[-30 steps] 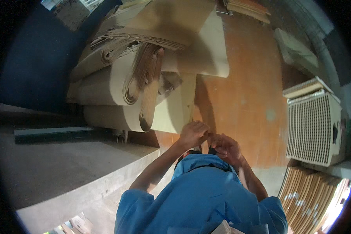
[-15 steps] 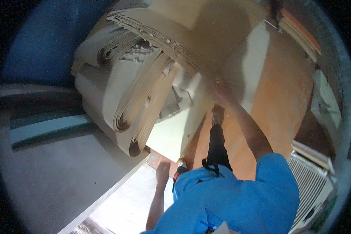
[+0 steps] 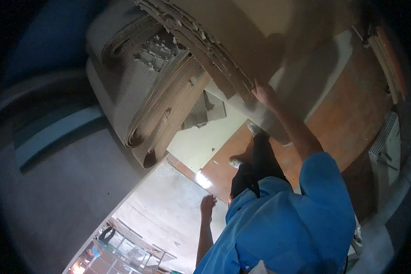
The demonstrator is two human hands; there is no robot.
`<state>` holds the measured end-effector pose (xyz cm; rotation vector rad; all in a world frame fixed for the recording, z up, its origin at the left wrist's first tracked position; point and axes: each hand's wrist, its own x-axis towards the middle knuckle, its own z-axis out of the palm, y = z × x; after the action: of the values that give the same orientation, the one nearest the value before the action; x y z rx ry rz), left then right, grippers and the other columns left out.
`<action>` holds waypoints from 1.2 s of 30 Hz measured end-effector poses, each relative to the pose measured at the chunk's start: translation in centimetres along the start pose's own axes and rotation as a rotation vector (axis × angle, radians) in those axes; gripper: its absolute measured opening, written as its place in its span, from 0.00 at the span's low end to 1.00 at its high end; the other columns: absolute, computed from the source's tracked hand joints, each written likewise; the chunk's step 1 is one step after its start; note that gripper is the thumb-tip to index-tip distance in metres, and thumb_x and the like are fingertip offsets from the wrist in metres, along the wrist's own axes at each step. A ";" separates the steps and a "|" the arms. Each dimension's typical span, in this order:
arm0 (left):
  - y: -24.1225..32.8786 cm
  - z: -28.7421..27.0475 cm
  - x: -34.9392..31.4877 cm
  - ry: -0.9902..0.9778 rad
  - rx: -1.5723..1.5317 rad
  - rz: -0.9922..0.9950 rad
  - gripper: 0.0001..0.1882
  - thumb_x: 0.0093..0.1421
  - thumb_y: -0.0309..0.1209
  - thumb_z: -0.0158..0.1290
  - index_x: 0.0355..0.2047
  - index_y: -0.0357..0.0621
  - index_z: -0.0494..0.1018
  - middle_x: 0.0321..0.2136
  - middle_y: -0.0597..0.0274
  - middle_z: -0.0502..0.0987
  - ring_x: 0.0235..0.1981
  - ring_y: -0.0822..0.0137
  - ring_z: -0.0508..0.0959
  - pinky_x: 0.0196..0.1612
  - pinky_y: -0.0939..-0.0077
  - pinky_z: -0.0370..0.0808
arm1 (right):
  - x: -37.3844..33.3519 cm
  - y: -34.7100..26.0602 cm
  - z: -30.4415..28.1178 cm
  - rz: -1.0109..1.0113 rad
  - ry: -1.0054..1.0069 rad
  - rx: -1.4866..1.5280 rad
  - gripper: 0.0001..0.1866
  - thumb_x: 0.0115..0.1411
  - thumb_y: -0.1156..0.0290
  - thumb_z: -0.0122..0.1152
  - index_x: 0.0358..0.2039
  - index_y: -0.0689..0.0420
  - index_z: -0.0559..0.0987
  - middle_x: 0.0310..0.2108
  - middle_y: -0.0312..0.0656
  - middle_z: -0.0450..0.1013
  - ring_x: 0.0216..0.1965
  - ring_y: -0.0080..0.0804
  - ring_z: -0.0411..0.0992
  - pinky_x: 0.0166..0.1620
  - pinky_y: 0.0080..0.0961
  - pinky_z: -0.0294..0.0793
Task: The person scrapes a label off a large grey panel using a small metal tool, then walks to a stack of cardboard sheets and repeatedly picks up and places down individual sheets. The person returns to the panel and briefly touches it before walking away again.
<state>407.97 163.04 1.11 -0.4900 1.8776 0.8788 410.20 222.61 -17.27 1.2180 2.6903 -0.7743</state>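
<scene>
My right hand (image 3: 264,95) is closed on the corner of a ragged-edged stack of brown cardboard sheets (image 3: 205,50), thumb and fingers at its edge. My left hand (image 3: 208,203) hangs low beside my body with its fingers curled in and nothing visible in them. Left of the stack, thick layers of ridged cardboard (image 3: 123,96) are folded over in rounded bends. Below them, a torn piece of ridged cardboard (image 3: 205,111) lies on a pale sheet (image 3: 201,141).
A grey panel (image 3: 77,192) with a long edge fills the lower left. Reddish-brown floor (image 3: 333,118) lies to my right, pale floor (image 3: 164,196) to my left. Boards (image 3: 384,64) lean at the far right. Another person (image 3: 96,249) is in the distance at lower left, near metal frames.
My right hand has come onto the corner of the cardboard stack. My left hand still hangs low. The view has swung, bringing the distant person and frames into sight; my feet have shifted.
</scene>
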 end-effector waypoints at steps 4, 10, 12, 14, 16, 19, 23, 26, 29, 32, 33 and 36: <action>7.8 5.3 -1.2 -0.085 0.013 0.331 0.17 0.71 0.35 0.50 0.53 0.36 0.74 0.43 0.56 0.81 0.43 0.67 0.82 0.46 0.73 0.77 | 0.4 1.0 -1.8 -0.089 0.102 0.084 0.41 0.63 0.74 0.57 0.75 0.51 0.52 0.40 0.55 0.77 0.29 0.47 0.77 0.30 0.43 0.79; 8.3 7.0 -1.4 -0.032 0.012 0.331 0.17 0.71 0.35 0.50 0.53 0.35 0.74 0.42 0.55 0.82 0.42 0.66 0.82 0.45 0.72 0.77 | 1.2 2.4 -5.9 -0.285 0.000 -0.091 0.41 0.65 0.72 0.56 0.76 0.41 0.52 0.26 0.52 0.78 0.19 0.44 0.74 0.24 0.40 0.76; 4.6 6.2 -0.6 -0.015 -0.035 0.232 0.17 0.70 0.35 0.51 0.53 0.37 0.74 0.42 0.56 0.82 0.42 0.66 0.82 0.45 0.73 0.77 | 1.6 1.2 -5.4 -0.144 -0.132 -0.082 0.36 0.68 0.66 0.52 0.75 0.43 0.55 0.43 0.52 0.77 0.32 0.48 0.78 0.39 0.44 0.78; 0.1 5.0 -0.7 0.023 -0.067 0.023 0.17 0.68 0.36 0.52 0.53 0.41 0.74 0.43 0.58 0.81 0.42 0.66 0.83 0.45 0.74 0.77 | 1.9 -0.8 -3.8 -0.059 -0.190 -0.170 0.42 0.66 0.47 0.56 0.74 0.52 0.55 0.42 0.56 0.79 0.35 0.49 0.81 0.34 0.43 0.82; -3.8 3.9 -1.5 0.081 -0.077 -0.184 0.18 0.67 0.39 0.53 0.52 0.44 0.74 0.43 0.58 0.82 0.41 0.66 0.83 0.43 0.73 0.77 | 1.9 -3.0 -1.9 -0.179 0.068 -0.151 0.48 0.64 0.38 0.55 0.73 0.58 0.56 0.52 0.59 0.74 0.46 0.54 0.78 0.44 0.46 0.81; -7.8 2.7 -3.8 0.167 -0.121 -0.307 0.20 0.65 0.42 0.56 0.52 0.46 0.74 0.41 0.58 0.82 0.41 0.66 0.83 0.41 0.73 0.77 | 1.9 -5.3 -0.4 -0.066 0.004 -0.088 0.57 0.59 0.27 0.53 0.70 0.64 0.57 0.63 0.65 0.66 0.62 0.62 0.68 0.58 0.50 0.75; -8.3 3.4 -5.5 0.184 -0.283 -0.222 0.21 0.67 0.42 0.56 0.53 0.42 0.74 0.42 0.57 0.81 0.41 0.66 0.83 0.42 0.72 0.77 | 1.4 -5.9 -1.5 -0.060 0.020 0.029 0.42 0.59 0.39 0.61 0.60 0.63 0.68 0.50 0.59 0.74 0.50 0.58 0.76 0.50 0.48 0.79; -6.2 5.2 -5.3 0.168 -0.327 -0.141 0.21 0.68 0.42 0.54 0.53 0.39 0.74 0.43 0.55 0.82 0.41 0.66 0.83 0.43 0.72 0.77 | 1.2 -5.1 -2.9 -0.044 -0.074 0.033 0.41 0.61 0.45 0.62 0.63 0.64 0.66 0.51 0.64 0.73 0.52 0.60 0.75 0.53 0.48 0.78; -3.4 7.2 -4.8 0.135 -0.306 -0.064 0.19 0.69 0.41 0.53 0.52 0.39 0.75 0.43 0.56 0.81 0.42 0.66 0.82 0.46 0.72 0.77 | 2.0 -4.5 -2.7 -0.032 -0.075 -0.084 0.26 0.63 0.57 0.61 0.56 0.60 0.74 0.47 0.54 0.77 0.47 0.55 0.78 0.50 0.46 0.79; -1.9 8.6 -4.6 0.085 -0.314 0.059 0.19 0.71 0.41 0.52 0.52 0.40 0.75 0.43 0.58 0.81 0.42 0.67 0.82 0.47 0.72 0.76 | 4.0 -4.0 -0.7 -0.035 -0.293 -0.024 0.26 0.66 0.54 0.55 0.55 0.61 0.76 0.53 0.56 0.76 0.54 0.55 0.75 0.56 0.46 0.76; -1.8 8.9 -4.6 0.081 -0.328 0.107 0.19 0.71 0.41 0.52 0.52 0.39 0.75 0.44 0.58 0.81 0.42 0.67 0.81 0.47 0.72 0.76 | 4.8 -3.6 0.0 -0.073 -0.306 -0.116 0.24 0.67 0.54 0.54 0.53 0.60 0.78 0.51 0.53 0.78 0.51 0.52 0.76 0.54 0.43 0.76; -3.5 9.3 -5.3 0.122 -0.314 0.188 0.19 0.71 0.40 0.51 0.54 0.40 0.74 0.44 0.59 0.81 0.43 0.67 0.81 0.47 0.72 0.76 | 6.6 -1.5 1.4 0.015 -0.124 0.064 0.24 0.63 0.58 0.61 0.52 0.64 0.79 0.50 0.52 0.80 0.49 0.45 0.78 0.53 0.38 0.76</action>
<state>418.25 167.57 2.08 -0.5731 1.9266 1.3066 404.49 225.56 -19.67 1.1607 2.5738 -0.9090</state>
